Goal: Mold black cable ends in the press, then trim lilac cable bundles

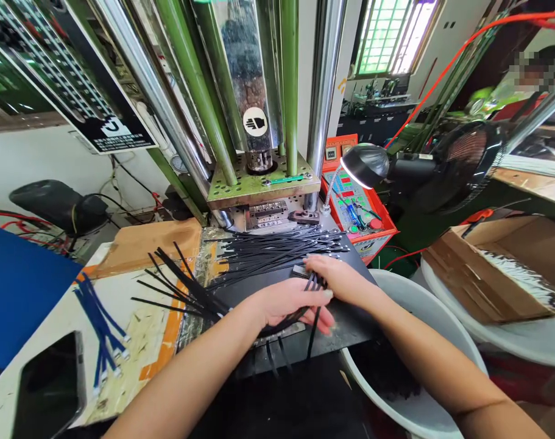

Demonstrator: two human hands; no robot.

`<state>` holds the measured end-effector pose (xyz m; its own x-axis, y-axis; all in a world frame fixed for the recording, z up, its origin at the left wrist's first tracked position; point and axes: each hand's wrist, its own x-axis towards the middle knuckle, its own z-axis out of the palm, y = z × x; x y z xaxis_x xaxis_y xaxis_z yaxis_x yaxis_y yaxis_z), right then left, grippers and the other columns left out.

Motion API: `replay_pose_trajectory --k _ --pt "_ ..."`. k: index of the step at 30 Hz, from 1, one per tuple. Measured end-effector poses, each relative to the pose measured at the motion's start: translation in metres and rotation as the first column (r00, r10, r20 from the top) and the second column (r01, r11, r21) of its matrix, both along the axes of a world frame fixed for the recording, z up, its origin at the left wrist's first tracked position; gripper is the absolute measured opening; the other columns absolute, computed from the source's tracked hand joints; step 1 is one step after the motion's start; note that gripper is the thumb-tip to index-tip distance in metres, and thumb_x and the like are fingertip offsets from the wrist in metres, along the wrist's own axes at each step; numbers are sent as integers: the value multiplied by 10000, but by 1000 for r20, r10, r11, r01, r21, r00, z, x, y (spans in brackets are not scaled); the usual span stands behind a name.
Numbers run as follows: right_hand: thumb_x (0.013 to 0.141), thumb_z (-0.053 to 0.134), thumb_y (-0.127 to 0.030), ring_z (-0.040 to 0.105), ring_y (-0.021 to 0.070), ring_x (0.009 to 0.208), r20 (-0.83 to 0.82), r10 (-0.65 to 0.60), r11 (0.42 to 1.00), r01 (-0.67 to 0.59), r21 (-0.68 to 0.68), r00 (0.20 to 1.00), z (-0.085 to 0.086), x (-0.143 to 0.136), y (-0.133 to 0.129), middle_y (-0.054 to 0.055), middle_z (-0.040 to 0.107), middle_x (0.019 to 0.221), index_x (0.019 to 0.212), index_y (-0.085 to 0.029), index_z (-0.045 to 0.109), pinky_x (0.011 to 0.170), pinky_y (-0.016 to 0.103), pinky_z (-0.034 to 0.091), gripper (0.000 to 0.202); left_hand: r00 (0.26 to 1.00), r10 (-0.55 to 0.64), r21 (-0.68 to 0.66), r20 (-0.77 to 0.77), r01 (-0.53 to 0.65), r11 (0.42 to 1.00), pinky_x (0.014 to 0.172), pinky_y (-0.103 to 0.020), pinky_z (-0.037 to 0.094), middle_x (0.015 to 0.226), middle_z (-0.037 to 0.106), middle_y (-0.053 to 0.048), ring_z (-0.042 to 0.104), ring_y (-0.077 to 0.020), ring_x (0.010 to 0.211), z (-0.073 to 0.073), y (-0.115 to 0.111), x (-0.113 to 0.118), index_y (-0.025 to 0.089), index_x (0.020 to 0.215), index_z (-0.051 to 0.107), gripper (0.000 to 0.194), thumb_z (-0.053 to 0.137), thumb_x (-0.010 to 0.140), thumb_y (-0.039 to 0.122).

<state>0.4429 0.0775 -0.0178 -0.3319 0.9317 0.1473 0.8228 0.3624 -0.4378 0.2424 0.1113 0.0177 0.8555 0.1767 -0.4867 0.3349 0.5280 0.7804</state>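
Note:
My left hand (pixel 295 302) is wrapped round several thin black strips (pixel 314 326) above the black work surface (pixel 350 323). Close beyond it, my right hand (pixel 329 274) has its fingers closed at the upper ends of those strips, beside a small grey metal block (pixel 301 271). A spread pile of black strips with metal ends (pixel 277 250) lies between my hands and the press (pixel 263 192). To the left, another fanned bundle of black strips (pixel 186 286) reaches over the edge of the surface.
Blue strips (pixel 101 329) and a phone (pixel 51 387) lie on the left table. An orange control box (pixel 362 210), lamp (pixel 365 164) and fan (pixel 469 161) stand right. A white tub (pixel 464 366) and cardboard box (pixel 469 280) are lower right. A person (pixel 528 79) sits farther back.

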Motion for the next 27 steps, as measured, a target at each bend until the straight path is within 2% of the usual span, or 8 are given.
replay_pose_trajectory --k 4,6,8,10,14,15,21,27 --pt "720 448 7 637 219 909 -17 -295 949 295 114 955 17 20 44 106 684 982 1039 -149 628 794 302 509 398 996 50 410 -80 -13 912 607 -303 492 704 624 16 565 -130 543 18 28 -27 192 1235 557 603 757 708 405" --pt "748 474 -5 632 246 935 93 -327 944 321 82 940 19 32 63 137 675 978 1030 -117 630 825 333 505 342 950 257 761 -177 -33 648 722 -363 519 913 662 -49 633 -195 731 24 51 -53 208 1274 546 612 737 718 378" --pt "794 548 -61 615 277 1041 172 -261 965 259 34 950 14 35 66 170 657 1086 1073 -100 628 919 387 495 294 856 481 966 -190 74 248 915 -432 476 1124 635 -109 618 -283 1014 24 65 -84 199 1253 561 579 723 714 334" --pt "820 619 -135 558 295 1181 145 -166 986 161 43 975 5 26 49 190 601 1241 1163 -104 606 1026 443 452 345 801 540 960 -259 274 54 997 -452 422 1178 613 -126 569 -316 1127 19 62 -117 187 1137 612 435 692 727 309" --pt "851 682 -308 368 318 1388 10 156 987 -156 32 988 -17 -14 -17 189 464 1437 1277 -131 564 1132 514 359 476 777 200 787 -597 519 335 820 -314 498 994 662 -40 641 -223 927 -1 8 -159 234 958 644 225 675 747 305" --pt "847 694 -331 324 327 1415 2 246 969 -246 8 969 -22 -25 -31 176 440 1465 1271 -142 573 1147 531 332 479 768 139 757 -625 553 349 800 -297 495 997 664 -35 643 -213 917 -6 -7 -162 240 954 646 197 659 763 286" --pt "944 504 -147 522 281 1253 48 368 920 -371 124 929 -34 -46 -42 142 643 1212 1085 -117 657 1086 487 409 209 676 136 687 -724 724 56 799 -339 474 1011 704 -69 650 -246 888 -12 -34 -142 237 929 683 181 510 887 271" --pt "934 435 -110 625 224 988 56 199 970 -205 129 978 -9 3 43 148 650 1076 1256 -125 578 861 352 534 353 752 362 790 -551 609 -62 853 -342 492 1068 693 -91 665 -242 928 -18 48 -103 217 1194 602 316 409 969 327"
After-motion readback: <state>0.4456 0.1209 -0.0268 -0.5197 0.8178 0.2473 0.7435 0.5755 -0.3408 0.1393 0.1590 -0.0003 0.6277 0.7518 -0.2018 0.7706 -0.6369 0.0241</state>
